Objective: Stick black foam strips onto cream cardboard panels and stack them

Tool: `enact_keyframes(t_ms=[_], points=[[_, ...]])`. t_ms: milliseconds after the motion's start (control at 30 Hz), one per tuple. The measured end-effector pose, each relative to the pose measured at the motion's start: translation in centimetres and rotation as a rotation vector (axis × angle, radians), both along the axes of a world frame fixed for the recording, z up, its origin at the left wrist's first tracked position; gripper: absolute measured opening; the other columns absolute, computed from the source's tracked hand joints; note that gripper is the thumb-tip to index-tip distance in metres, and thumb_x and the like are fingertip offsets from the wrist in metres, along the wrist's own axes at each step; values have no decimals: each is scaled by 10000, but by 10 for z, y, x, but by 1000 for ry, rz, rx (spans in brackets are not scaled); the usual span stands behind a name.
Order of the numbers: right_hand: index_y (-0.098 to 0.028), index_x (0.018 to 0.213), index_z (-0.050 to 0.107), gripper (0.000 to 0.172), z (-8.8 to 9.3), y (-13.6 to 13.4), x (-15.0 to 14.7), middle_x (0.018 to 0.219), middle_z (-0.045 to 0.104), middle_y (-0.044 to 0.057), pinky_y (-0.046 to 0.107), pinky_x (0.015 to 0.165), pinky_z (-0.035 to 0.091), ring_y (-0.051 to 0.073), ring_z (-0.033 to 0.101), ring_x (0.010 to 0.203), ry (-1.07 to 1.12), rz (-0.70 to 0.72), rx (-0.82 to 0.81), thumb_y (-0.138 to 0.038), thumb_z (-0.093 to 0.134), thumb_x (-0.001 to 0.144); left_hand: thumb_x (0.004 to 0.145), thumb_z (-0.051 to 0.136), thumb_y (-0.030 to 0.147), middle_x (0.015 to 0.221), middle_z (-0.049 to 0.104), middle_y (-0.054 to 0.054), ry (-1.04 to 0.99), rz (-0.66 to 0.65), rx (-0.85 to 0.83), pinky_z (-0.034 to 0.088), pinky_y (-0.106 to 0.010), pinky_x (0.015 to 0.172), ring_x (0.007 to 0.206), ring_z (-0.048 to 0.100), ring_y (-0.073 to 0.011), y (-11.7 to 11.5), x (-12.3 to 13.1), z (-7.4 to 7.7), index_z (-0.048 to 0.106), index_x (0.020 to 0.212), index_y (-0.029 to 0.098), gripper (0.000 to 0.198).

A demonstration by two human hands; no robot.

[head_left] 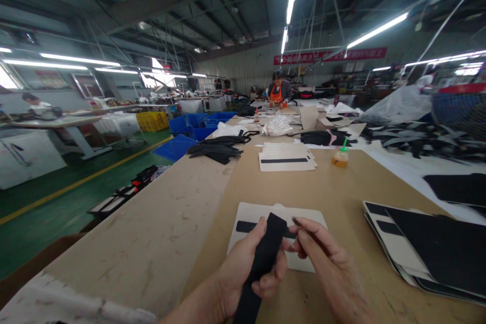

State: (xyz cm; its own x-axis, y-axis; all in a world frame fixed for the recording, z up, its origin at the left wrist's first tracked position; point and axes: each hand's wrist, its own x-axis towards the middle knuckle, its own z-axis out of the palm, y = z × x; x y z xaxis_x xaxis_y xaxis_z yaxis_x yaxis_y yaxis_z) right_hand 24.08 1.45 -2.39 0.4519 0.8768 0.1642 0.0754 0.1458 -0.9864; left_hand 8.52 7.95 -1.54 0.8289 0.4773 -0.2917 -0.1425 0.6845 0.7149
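My left hand (pixel 243 263) grips a narrow black fabric strip (pixel 261 258) upright, with its lower end running out of view. My right hand (pixel 322 263) is close to the strip's upper part, its fingertips at the strip's right edge. Whether those fingers pinch it is hard to tell. Under both hands lies a white card with a black band (pixel 258 212) on a tan work board (pixel 304 182). A stack of black-and-white panels (pixel 429 243) sits to the right of my right hand.
A glue bottle with a green nozzle (pixel 340 157) stands beyond my hands, next to a stack of banded white cards (pixel 286 158). Black strips (pixel 216 151) lie further along the table. A co-worker in an orange apron (pixel 277 92) works at the far end. Blue crates (pixel 174 148) stand left.
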Motion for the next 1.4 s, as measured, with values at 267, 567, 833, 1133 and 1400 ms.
enact_keyframes(t_ms=[267, 567, 833, 1133, 1400], points=[[-272, 1204, 689, 367, -12, -10, -3, 1209, 688, 62, 347, 999, 508, 220, 640, 1121, -307, 39, 121, -441, 533, 918, 827, 406, 795, 585, 539, 7, 173, 240, 235, 148, -194, 385, 389, 372, -42, -18, 19, 5, 630, 830, 116, 715], [-231, 1324, 603, 474, -27, -16, -11, 1253, 670, 86, 312, 887, 568, 222, 678, 1039, -302, -59, 86, -467, 534, 919, 780, 433, 829, 531, 495, 34, 253, 382, 396, 249, -213, 436, 459, 408, -92, -33, 34, -2, 600, 989, 145, 735], [-253, 1237, 667, 393, -13, -22, -17, 1231, 682, 62, 311, 928, 557, 240, 645, 1123, -258, -42, 129, -439, 539, 916, 841, 374, 793, 536, 470, 27, 271, 389, 439, 295, -215, 480, 494, 412, -85, -37, 38, -11, 525, 730, 166, 654], [-240, 1149, 669, 418, -9, -22, -6, 1107, 695, 88, 258, 642, 572, 212, 669, 855, -27, -39, 46, -522, 625, 844, 868, 499, 675, 615, 495, 53, 224, 300, 576, 289, -194, 441, 474, 399, -67, -41, 39, -1, 543, 998, 171, 522], [-234, 1020, 692, 390, 5, -27, 9, 877, 700, 28, 230, 680, 531, 164, 630, 770, 295, 88, -13, -511, 747, 752, 886, 545, 591, 722, 533, 31, 253, 211, 757, 407, -191, 470, 516, 467, -69, -43, 33, 8, 530, 990, 166, 438]])
